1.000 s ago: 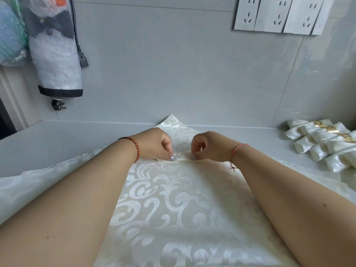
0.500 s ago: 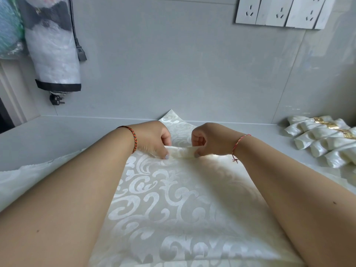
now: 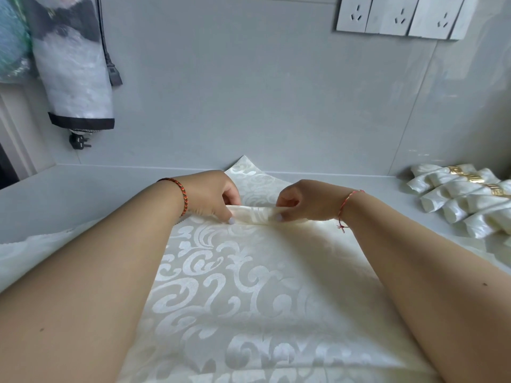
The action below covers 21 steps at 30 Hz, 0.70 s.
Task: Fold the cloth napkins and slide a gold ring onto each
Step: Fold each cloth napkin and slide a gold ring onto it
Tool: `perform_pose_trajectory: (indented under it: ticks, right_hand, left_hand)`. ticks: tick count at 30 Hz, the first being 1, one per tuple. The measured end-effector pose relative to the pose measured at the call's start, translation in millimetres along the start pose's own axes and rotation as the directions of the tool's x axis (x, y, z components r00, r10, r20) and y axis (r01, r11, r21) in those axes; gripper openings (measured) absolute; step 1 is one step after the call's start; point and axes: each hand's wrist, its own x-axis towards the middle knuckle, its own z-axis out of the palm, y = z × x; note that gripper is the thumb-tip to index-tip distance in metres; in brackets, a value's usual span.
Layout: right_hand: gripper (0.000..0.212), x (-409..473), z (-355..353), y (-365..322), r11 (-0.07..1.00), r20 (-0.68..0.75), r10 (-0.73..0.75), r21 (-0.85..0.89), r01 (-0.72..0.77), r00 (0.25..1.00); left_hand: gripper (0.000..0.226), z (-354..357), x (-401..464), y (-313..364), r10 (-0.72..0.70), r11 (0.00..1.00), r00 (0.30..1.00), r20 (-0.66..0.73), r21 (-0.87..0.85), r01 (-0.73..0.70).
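A cream damask napkin (image 3: pixel 249 294) with a swirl pattern lies spread on the grey counter, one corner pointing at the back wall. Near that far corner a narrow pleat (image 3: pixel 254 215) of the cloth is raised. My left hand (image 3: pixel 213 197) pinches the pleat's left end with thumb and fingers. My right hand (image 3: pixel 307 201) pinches its right end. Both forearms stretch over the napkin and hide its side parts. At the right, several folded napkins (image 3: pixel 459 203) lie in a row, each with a gold ring (image 3: pixel 470 176) around it.
The grey counter (image 3: pixel 83 194) meets tiled walls at the back and right. A wrapped bundle with a black band (image 3: pixel 74 78) and a black power plug (image 3: pixel 113 70) hang at the upper left. White wall sockets (image 3: pixel 398 15) sit at the upper right.
Both hands have lifted a fold of cloth near the far corner and drawn it toward me into a raised pleat; a second ago the fingers pressed flat on the napkin.
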Motion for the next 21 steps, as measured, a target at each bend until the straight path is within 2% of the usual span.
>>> perform_pose_trajectory:
  ticks: [3, 14, 21]
  right_hand:
    - [0.025, 2, 0, 6, 0.996, -0.014, 0.04, 0.086, -0.039, 0.999]
    - [0.028, 6, 5, 4, 1.0, -0.021, 0.009, 0.011, -0.008, 1.0]
    - [0.025, 1, 0, -5, 0.998, -0.054, -0.045, -0.039, 0.043, 0.998]
  left_hand:
    - [0.011, 0, 0, 1, -0.011, 1.0, 1.0, 0.013, -0.011, 0.011]
    - [0.013, 5, 2, -2, -0.057, 0.984, 0.997, 0.044, -0.165, 0.064]
    - [0.025, 2, 0, 1, -0.008, 1.0, 1.0, -0.03, -0.028, 0.007]
